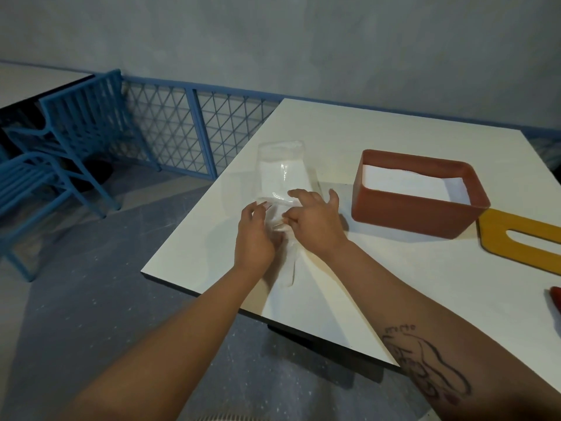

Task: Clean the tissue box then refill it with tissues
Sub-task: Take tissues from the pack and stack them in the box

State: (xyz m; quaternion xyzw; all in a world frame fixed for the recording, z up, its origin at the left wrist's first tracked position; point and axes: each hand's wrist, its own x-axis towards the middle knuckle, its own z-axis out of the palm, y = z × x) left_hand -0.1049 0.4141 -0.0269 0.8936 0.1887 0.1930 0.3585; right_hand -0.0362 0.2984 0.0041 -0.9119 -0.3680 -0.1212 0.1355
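Observation:
A terracotta tissue box (413,212) stands open on the white table (379,287), with a white stack of tissues (406,183) inside it. Its yellow slotted lid (522,238) lies flat to the right of the box. Left of the box lies a clear plastic tissue wrapper (283,168), still holding some white tissues. My left hand (253,235) and my right hand (312,220) both pinch the near end of that wrapper, fingers bunched on the crinkled plastic.
A red object (556,300) shows at the table's right edge, mostly cut off. Blue slatted chairs (76,138) and a blue lattice fence (194,132) stand to the left on the grey floor. The table's near-left corner (145,271) is close to my left forearm.

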